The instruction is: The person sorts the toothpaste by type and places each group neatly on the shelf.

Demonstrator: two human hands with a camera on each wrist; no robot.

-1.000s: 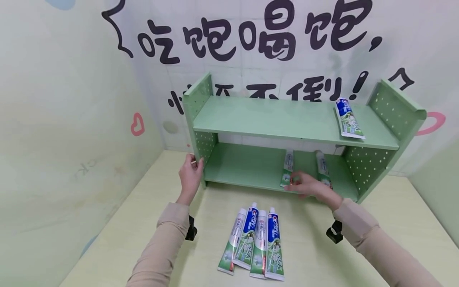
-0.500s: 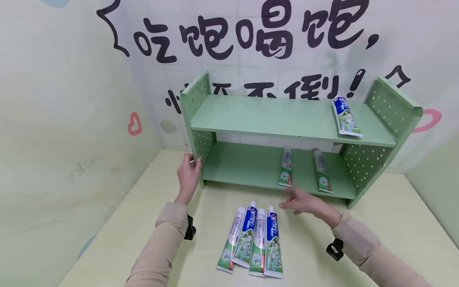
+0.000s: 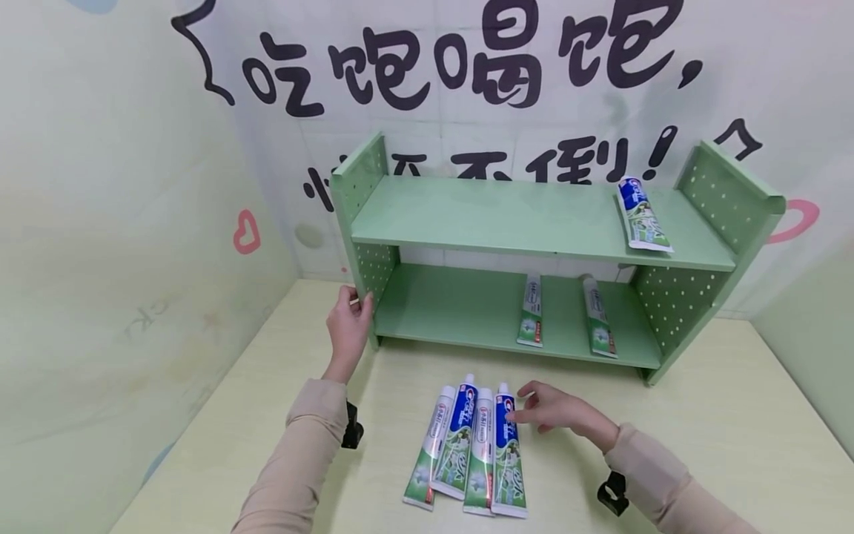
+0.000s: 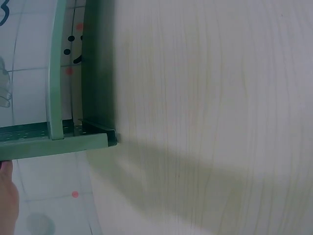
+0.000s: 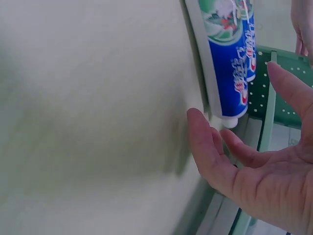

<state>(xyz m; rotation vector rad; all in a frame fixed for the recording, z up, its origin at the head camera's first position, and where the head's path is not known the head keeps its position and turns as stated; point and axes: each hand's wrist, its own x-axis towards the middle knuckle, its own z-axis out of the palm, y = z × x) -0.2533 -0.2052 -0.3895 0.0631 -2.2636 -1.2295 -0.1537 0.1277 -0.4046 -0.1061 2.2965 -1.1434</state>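
My left hand [image 3: 350,319] holds the left side panel of a green two-tier shelf [image 3: 454,337], thumb at its front edge; only part of that hand [image 4: 7,198] shows in the left wrist view. My right hand [image 3: 557,409] hovers over the cap end of the rightmost toothpaste tube [image 3: 510,460], a blue and green one. In the right wrist view its fingers and thumb are spread around the tube's cap end [image 5: 229,88], with a gap between. Beside it lie another blue-green tube [image 3: 457,445] and two white-green tubes, one at left [image 3: 428,452], one between [image 3: 480,463].
Two white-green tubes, one nearer the middle [image 3: 531,311] and one farther right [image 3: 599,319], lie on the lower tier. A blue-green tube [image 3: 643,215] rests on the upper tier at right. The shelf stands on a pale wooden table [image 3: 267,415] before a lettered wall [image 3: 414,133].
My right hand has left the front of the shelf's lower tier, where a white-green tube lies, and come down to the tubes on the table. The left hand has stayed on the shelf.
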